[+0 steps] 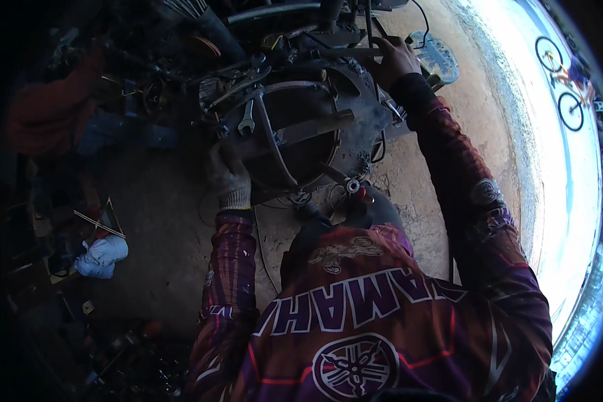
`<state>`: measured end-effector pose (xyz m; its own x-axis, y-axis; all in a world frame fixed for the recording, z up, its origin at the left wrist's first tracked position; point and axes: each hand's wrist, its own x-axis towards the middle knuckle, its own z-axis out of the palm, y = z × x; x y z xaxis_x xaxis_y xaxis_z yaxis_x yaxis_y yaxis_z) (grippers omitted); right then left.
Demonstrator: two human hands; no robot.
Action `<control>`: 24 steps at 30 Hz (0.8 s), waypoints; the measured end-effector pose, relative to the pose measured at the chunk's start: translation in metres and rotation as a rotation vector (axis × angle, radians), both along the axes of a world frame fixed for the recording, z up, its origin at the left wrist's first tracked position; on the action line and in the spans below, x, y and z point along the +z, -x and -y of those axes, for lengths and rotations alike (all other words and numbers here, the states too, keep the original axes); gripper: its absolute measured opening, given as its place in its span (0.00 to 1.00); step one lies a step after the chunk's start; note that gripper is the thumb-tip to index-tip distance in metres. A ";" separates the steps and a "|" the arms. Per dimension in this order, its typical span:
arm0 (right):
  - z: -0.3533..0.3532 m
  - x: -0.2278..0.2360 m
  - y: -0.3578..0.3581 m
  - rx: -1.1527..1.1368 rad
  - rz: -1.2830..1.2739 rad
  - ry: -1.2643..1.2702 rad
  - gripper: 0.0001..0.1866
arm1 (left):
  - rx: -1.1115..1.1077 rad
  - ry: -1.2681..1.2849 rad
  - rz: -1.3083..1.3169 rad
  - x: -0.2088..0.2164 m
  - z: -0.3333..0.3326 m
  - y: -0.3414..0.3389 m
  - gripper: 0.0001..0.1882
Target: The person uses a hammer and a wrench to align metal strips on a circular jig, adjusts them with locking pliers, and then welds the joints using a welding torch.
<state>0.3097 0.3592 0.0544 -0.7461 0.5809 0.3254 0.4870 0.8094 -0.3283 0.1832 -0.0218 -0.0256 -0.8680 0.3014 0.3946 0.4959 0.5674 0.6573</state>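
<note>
Our right hand (395, 61) grips a flat, dark metal bar (345, 53), apparently steadying it; we cannot tell if our grey-gloved left hand (230, 171), beside a round, black metal worktop (367, 127), grips anything.

Dark bar (345, 53), crosswise beyond curved metal frame (266, 120).

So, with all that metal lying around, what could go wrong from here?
The open-ended wrench might slide if knocked. The gloved left hand, close to the round metal frame, could get pinched if something shifts. The thin cable on the floor might snag a foot.
</note>
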 end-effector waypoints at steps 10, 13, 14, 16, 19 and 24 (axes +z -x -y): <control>-0.043 -0.013 0.103 0.410 0.203 0.248 0.26 | 0.433 0.378 0.060 0.023 -0.016 -0.025 0.25; -0.048 -0.014 0.126 0.471 0.241 0.278 0.24 | 0.498 0.241 0.063 0.012 -0.011 -0.027 0.28; -0.049 -0.013 0.130 0.484 0.267 0.237 0.22 | 0.512 0.252 0.065 0.008 -0.009 -0.026 0.28; -0.050 -0.014 0.139 0.617 0.278 0.286 0.22 | 0.490 0.154 0.046 0.008 -0.009 -0.025 0.31; -0.038 -0.007 0.148 0.763 0.310 0.340 0.22 | 0.514 0.229 0.049 0.009 -0.012 -0.025 0.30; -0.025 -0.014 0.165 0.834 0.341 0.352 0.23 | 0.551 0.143 0.200 0.034 -0.040 -0.030 0.34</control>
